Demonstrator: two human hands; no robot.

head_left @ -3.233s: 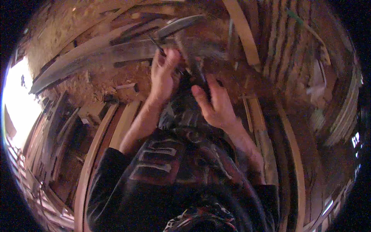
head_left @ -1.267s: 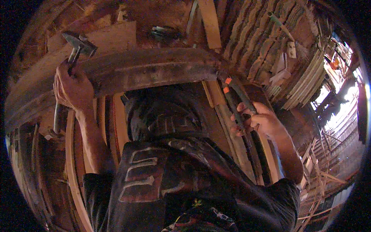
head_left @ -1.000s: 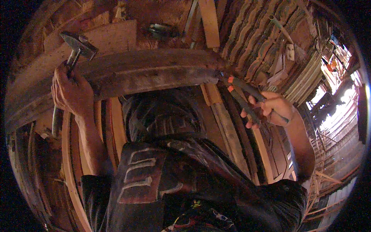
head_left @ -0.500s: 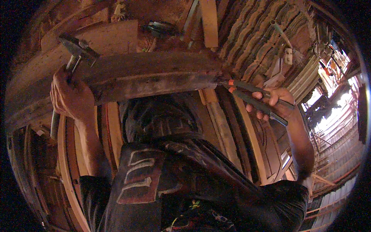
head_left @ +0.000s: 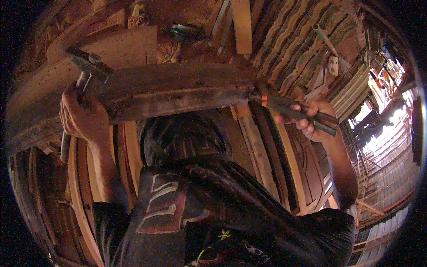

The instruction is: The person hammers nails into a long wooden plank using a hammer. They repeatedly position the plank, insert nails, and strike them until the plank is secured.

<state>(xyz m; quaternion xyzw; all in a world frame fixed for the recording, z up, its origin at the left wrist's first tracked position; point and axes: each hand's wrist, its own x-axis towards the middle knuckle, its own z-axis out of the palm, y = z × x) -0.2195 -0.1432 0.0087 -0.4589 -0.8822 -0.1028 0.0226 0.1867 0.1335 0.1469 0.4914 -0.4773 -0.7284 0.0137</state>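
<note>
My left hand is closed round the handle of a hammer, its metal head raised above my fist over a thick wooden beam. At the beam's right end my right hand grips a pair of pliers with dark handles and orange bands near the jaws. The handles lie close together in my fingers. The plier jaws meet the end of the beam; what they bite on there is too dark to make out.
Wooden boards stretch below the beam. Beyond it are a dark tool with a wooden handle, an upright plank and a stack of wavy sheets. A pipe stands farther right, near a corrugated metal wall.
My right hand has squeezed the plier handles together from a spread position, with the jaws still at the beam's end. My left hand and the hammer have barely moved.
</note>
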